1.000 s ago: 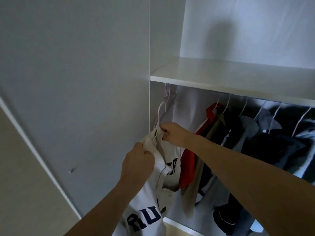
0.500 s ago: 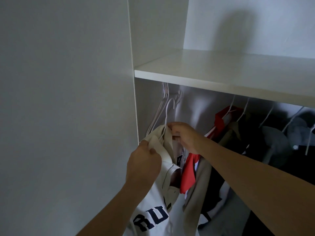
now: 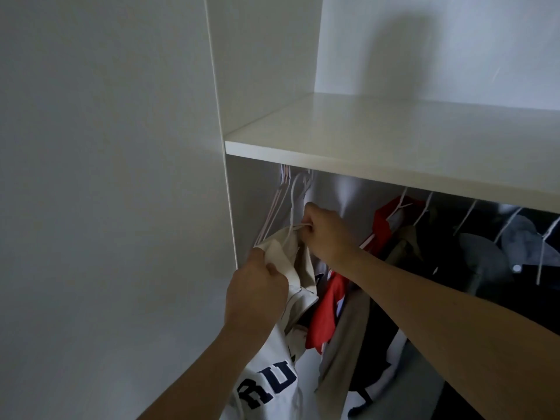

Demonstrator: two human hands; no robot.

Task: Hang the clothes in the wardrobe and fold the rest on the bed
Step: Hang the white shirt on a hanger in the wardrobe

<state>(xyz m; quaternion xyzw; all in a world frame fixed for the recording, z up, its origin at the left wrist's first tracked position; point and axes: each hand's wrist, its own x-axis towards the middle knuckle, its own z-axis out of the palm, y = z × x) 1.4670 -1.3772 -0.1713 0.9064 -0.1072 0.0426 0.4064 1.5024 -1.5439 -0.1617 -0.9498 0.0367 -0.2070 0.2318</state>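
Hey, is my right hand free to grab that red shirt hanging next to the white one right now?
Probably not yet. The right hand is pinching the white hanger at the white shirt collar. The red shirt hangs close beside it with nothing between, so it looks reachable once the hanger is let go.

Under the shelf (image 3: 394, 153) at frame centre, we find open room only in the gap between the empty hangers (image 3: 278, 204) by the wardrobe's left wall (image 3: 239, 207) and the red garment (image 3: 385, 225). To the right, hung clothes (image 3: 485, 256) crowd the space. Above the shelf, upper right stays open.
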